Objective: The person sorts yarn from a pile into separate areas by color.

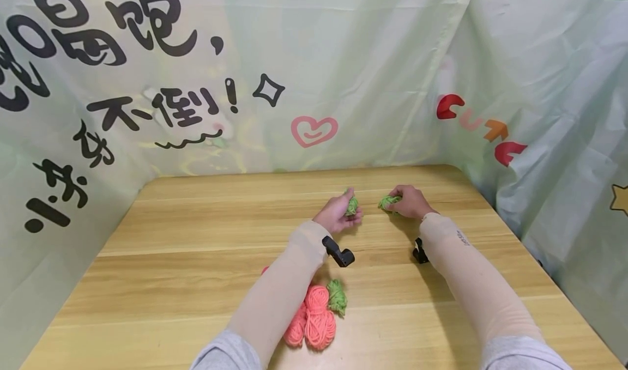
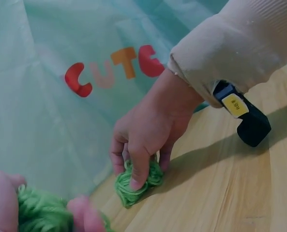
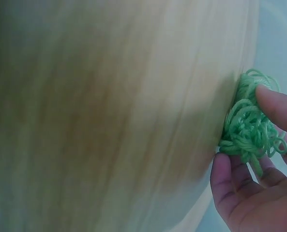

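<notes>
Toward the table's [image 1: 196,228] near edge: coral yarn skeins [image 1: 320,321], partly hidden by the left forearm [image 1: 282,288]; a spare green bundle [image 1: 337,298] just beside their right side. Farther out, nearer the far edge: left hand [image 1: 338,213], thumb and fingers clamped on a green yarn bundle [image 1: 351,205]. Right hand [image 1: 412,202], toward the far right corner, pinches a second green bundle [image 2: 126,193] against the tabletop, near the first. Beyond the far edge, a printed curtain [image 1: 373,76].
</notes>
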